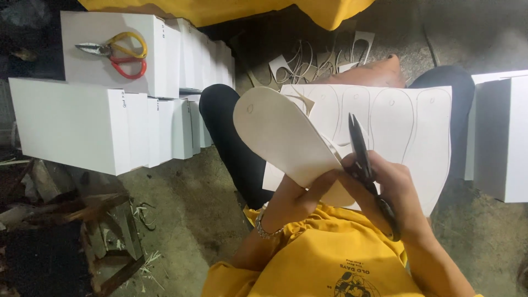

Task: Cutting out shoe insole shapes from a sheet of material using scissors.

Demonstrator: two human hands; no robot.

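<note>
Fingers of my left hand (300,192) clamp the white sole-shaped cutout (286,140) from below, tilted above my lap. Right hand (393,190) fingers grip black scissors (363,159), blades together, pointing up over the white marked sheet (407,126) across my knees.

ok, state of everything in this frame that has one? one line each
left hand: gripping the cut-out sole
cut-out sole: free of the sheet, held up tilted
right hand: closed round the black shears
black shears: blades shut, tips pointing away
white sheet: flat across the lap, sole outlines drawn, partly cut
yellow-and-red scissors: closed, lying unused on a white box
white boxes: closed, stacked in rows
</note>
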